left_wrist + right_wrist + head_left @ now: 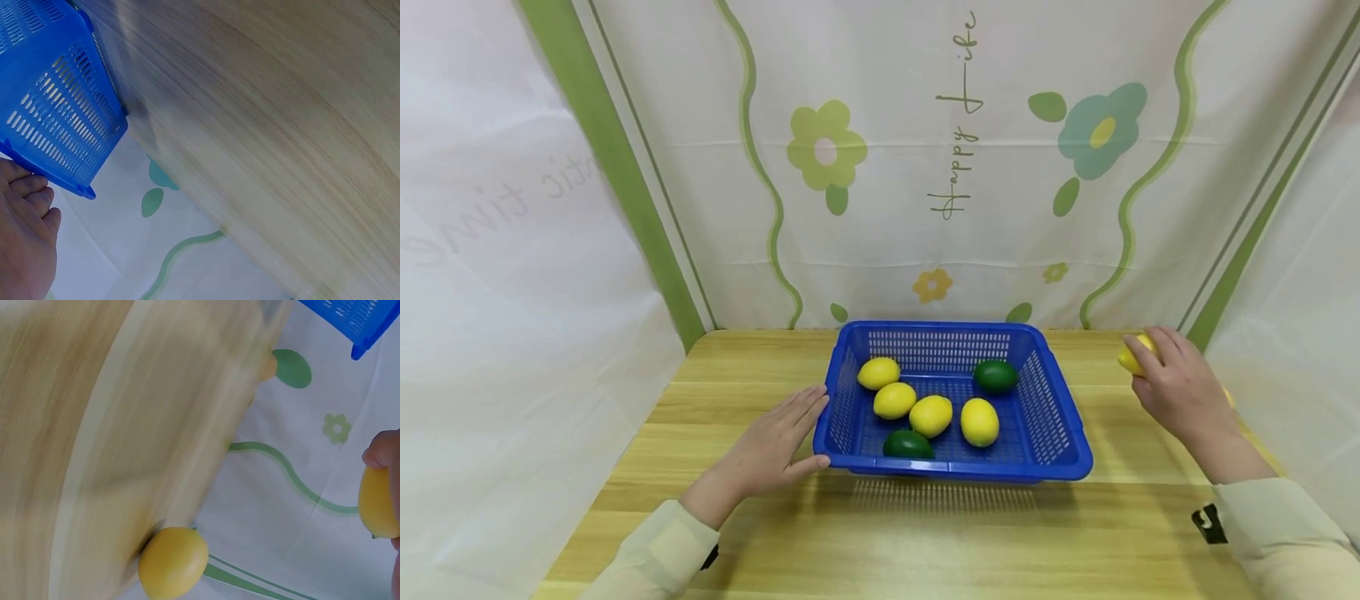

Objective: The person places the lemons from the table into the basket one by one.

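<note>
A blue plastic basket (955, 468) stands on the table with several yellow lemons (894, 401) and two dark green fruits (996, 377) inside; their exact kind is unclear. My left hand (778, 442) rests its straight fingers on the basket's left rim, the thumb at the near corner. In the left wrist view its fingertips touch the rim of the basket (69, 119). Over the table's right side my right hand (1180, 387) grips a lemon (1138, 356) between thumb and fingers. Another lemon (173, 562) lies on the table in the right wrist view, mostly hidden behind the hand in the head view.
The wooden table (760, 533) reaches back to a white curtain (880, 250) printed with flowers, and more curtain hangs at both sides. Bare wood lies between the basket and the right hand, and in front of the basket.
</note>
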`<state>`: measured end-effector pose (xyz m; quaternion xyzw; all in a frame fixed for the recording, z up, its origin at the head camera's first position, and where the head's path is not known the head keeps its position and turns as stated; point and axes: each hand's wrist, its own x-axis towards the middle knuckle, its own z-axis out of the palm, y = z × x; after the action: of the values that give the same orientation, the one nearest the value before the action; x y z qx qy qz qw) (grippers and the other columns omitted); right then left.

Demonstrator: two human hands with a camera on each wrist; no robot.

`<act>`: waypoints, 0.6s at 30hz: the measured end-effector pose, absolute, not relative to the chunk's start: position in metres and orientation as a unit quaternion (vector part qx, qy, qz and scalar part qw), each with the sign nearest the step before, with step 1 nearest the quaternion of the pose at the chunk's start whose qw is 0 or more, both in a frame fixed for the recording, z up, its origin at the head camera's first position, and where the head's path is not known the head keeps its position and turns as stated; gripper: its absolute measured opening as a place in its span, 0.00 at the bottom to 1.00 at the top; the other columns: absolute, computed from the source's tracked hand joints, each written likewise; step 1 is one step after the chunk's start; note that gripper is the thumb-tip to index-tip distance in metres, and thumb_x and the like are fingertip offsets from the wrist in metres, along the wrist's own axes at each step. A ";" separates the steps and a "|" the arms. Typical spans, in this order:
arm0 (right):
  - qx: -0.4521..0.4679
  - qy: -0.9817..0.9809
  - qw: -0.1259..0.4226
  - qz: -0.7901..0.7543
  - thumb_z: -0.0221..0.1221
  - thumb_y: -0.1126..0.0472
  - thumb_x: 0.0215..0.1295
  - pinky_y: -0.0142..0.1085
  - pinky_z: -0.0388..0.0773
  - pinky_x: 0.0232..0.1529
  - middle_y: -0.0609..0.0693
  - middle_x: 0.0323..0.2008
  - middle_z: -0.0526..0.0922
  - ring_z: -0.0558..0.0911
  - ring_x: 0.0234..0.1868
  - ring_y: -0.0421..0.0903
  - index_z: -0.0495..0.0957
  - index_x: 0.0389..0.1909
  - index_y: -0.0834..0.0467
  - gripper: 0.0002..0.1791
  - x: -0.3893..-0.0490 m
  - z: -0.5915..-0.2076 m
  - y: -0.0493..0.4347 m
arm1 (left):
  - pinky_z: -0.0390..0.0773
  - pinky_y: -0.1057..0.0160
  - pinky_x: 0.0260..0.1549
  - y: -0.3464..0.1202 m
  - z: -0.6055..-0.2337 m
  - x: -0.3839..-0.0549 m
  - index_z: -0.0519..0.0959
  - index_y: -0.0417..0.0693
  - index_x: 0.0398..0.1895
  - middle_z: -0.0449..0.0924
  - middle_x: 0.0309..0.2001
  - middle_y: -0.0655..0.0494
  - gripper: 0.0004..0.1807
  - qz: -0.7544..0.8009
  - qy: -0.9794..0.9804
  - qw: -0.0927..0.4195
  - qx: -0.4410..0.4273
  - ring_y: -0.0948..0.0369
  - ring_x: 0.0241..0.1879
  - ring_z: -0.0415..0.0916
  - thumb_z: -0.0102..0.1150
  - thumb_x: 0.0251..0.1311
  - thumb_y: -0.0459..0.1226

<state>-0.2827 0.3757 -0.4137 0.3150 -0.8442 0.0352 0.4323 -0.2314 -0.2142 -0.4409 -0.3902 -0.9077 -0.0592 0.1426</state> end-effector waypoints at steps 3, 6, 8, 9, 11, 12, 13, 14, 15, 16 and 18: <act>0.311 -0.851 0.421 0.027 0.57 0.70 0.42 0.66 0.72 0.47 0.76 0.49 0.72 0.71 0.49 0.74 0.73 0.54 0.71 0.31 -0.279 -0.409 0.372 | 0.54 0.51 0.70 -0.214 -0.441 -0.231 0.56 0.33 0.73 0.53 0.73 0.40 0.44 -0.059 -0.908 0.142 -0.390 0.49 0.73 0.50 0.43 0.69 0.60; 0.305 -0.861 0.407 0.018 0.57 0.69 0.44 0.66 0.71 0.49 0.76 0.50 0.71 0.70 0.50 0.74 0.72 0.55 0.72 0.31 -0.275 -0.405 0.368 | 0.54 0.51 0.70 -0.214 -0.441 -0.231 0.56 0.33 0.73 0.53 0.73 0.40 0.44 -0.060 -0.908 0.142 -0.390 0.49 0.73 0.50 0.43 0.69 0.60; 0.304 -0.863 0.404 0.015 0.57 0.69 0.44 0.66 0.71 0.50 0.76 0.50 0.71 0.70 0.50 0.73 0.72 0.56 0.72 0.31 -0.273 -0.403 0.365 | 0.54 0.51 0.69 -0.214 -0.441 -0.231 0.56 0.33 0.73 0.53 0.73 0.40 0.44 -0.061 -0.908 0.143 -0.390 0.49 0.73 0.50 0.43 0.69 0.60; 0.305 -0.860 0.408 0.017 0.58 0.70 0.43 0.66 0.71 0.50 0.76 0.50 0.71 0.71 0.50 0.73 0.72 0.56 0.71 0.31 -0.272 -0.402 0.364 | 0.54 0.51 0.69 -0.214 -0.441 -0.231 0.56 0.33 0.73 0.53 0.73 0.40 0.44 -0.061 -0.907 0.144 -0.390 0.49 0.73 0.50 0.43 0.69 0.60; 0.310 -0.854 0.418 0.021 0.60 0.71 0.40 0.65 0.72 0.50 0.76 0.50 0.72 0.71 0.50 0.73 0.73 0.55 0.71 0.33 -0.271 -0.400 0.361 | 0.54 0.51 0.69 -0.214 -0.441 -0.231 0.56 0.33 0.73 0.53 0.73 0.40 0.44 -0.062 -0.907 0.146 -0.391 0.49 0.73 0.50 0.43 0.69 0.60; 0.312 -0.850 0.423 0.024 0.61 0.72 0.38 0.65 0.72 0.50 0.75 0.50 0.72 0.71 0.50 0.73 0.73 0.55 0.71 0.34 -0.270 -0.399 0.359 | 0.54 0.51 0.69 -0.214 -0.442 -0.231 0.56 0.33 0.73 0.54 0.73 0.40 0.44 -0.062 -0.906 0.146 -0.391 0.49 0.73 0.50 0.42 0.69 0.60; 0.314 -0.847 0.428 0.027 0.63 0.73 0.36 0.65 0.72 0.50 0.75 0.50 0.72 0.72 0.50 0.73 0.73 0.55 0.70 0.35 -0.270 -0.399 0.358 | 0.54 0.51 0.69 -0.214 -0.442 -0.231 0.56 0.33 0.73 0.54 0.73 0.40 0.44 -0.062 -0.906 0.147 -0.392 0.49 0.73 0.50 0.42 0.69 0.60; 0.316 -0.844 0.433 0.029 0.64 0.74 0.34 0.65 0.72 0.49 0.75 0.50 0.73 0.72 0.50 0.72 0.74 0.54 0.70 0.36 -0.269 -0.398 0.356 | 0.55 0.51 0.69 -0.214 -0.442 -0.231 0.56 0.33 0.73 0.54 0.73 0.40 0.44 -0.062 -0.906 0.147 -0.392 0.49 0.73 0.50 0.42 0.69 0.60; 0.317 -0.842 0.436 0.030 0.65 0.74 0.32 0.65 0.72 0.50 0.75 0.50 0.73 0.72 0.50 0.72 0.74 0.54 0.70 0.37 -0.269 -0.397 0.355 | 0.55 0.51 0.69 -0.214 -0.442 -0.231 0.56 0.33 0.73 0.53 0.73 0.40 0.44 -0.062 -0.906 0.147 -0.392 0.49 0.73 0.50 0.42 0.70 0.60; 0.317 -0.840 0.438 0.032 0.65 0.75 0.31 0.65 0.72 0.50 0.74 0.50 0.73 0.72 0.50 0.72 0.74 0.54 0.70 0.38 -0.268 -0.397 0.354 | 0.54 0.51 0.69 -0.214 -0.442 -0.231 0.56 0.33 0.73 0.53 0.73 0.40 0.44 -0.062 -0.906 0.147 -0.392 0.49 0.73 0.50 0.42 0.70 0.60; 0.317 -0.840 0.438 0.032 0.65 0.74 0.31 0.65 0.72 0.50 0.74 0.50 0.73 0.72 0.51 0.72 0.74 0.54 0.70 0.38 -0.266 -0.395 0.352 | 0.54 0.51 0.69 -0.214 -0.442 -0.231 0.56 0.33 0.73 0.53 0.73 0.40 0.44 -0.062 -0.907 0.146 -0.391 0.49 0.73 0.50 0.42 0.69 0.60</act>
<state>-0.2662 0.3517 -0.3951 0.3174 -0.8405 0.0323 0.4380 -0.2313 -0.2141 -0.4421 -0.3911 -0.9066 -0.0620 0.1458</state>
